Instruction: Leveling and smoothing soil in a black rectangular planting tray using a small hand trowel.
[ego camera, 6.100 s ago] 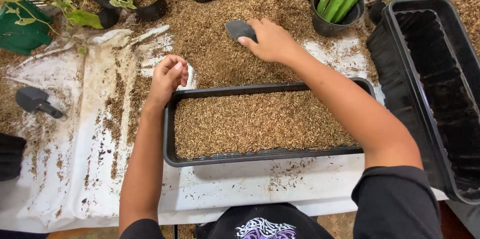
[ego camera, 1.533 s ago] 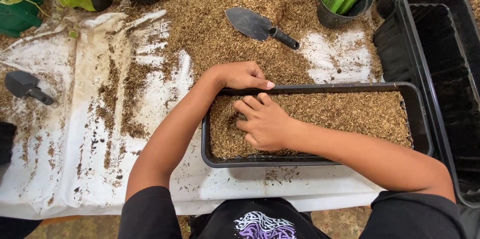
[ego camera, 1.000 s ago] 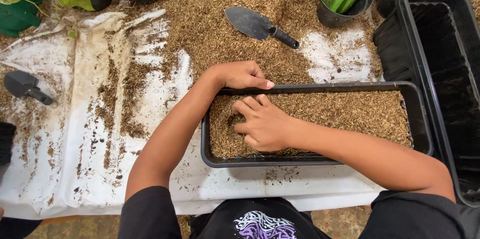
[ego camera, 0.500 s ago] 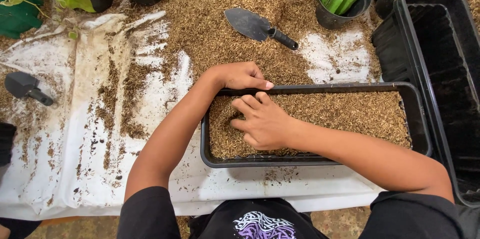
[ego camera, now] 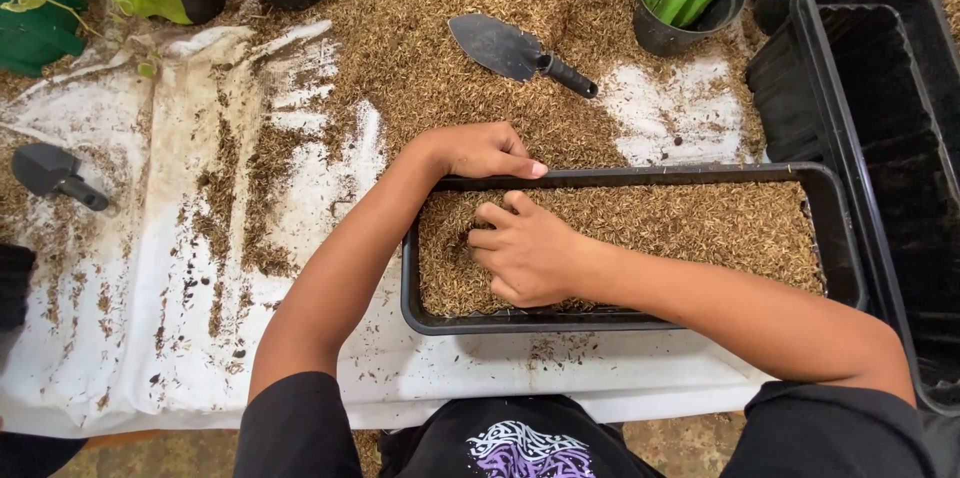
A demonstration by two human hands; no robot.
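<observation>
— Since half a second ago almost nothing moved; only the right hand (ego camera: 525, 258) curled its fingers a little more into the husk.

— Where is the long black tray (ego camera: 845, 278)?

— Near the person, on the white sheet (ego camera: 130, 338), full of brown husk (ego camera: 700, 228). Left hand (ego camera: 480, 151) grips its far rim at the left end; right hand presses inside, fingers bent, holding nothing firmly.

— And the trowel (ego camera: 515, 50)?

— Far, on the loose pile, untouched.

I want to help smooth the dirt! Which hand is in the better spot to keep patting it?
Probably the right hand: it lies on the brown mix inside the black tray. The left hand rests on the far rim.
</observation>
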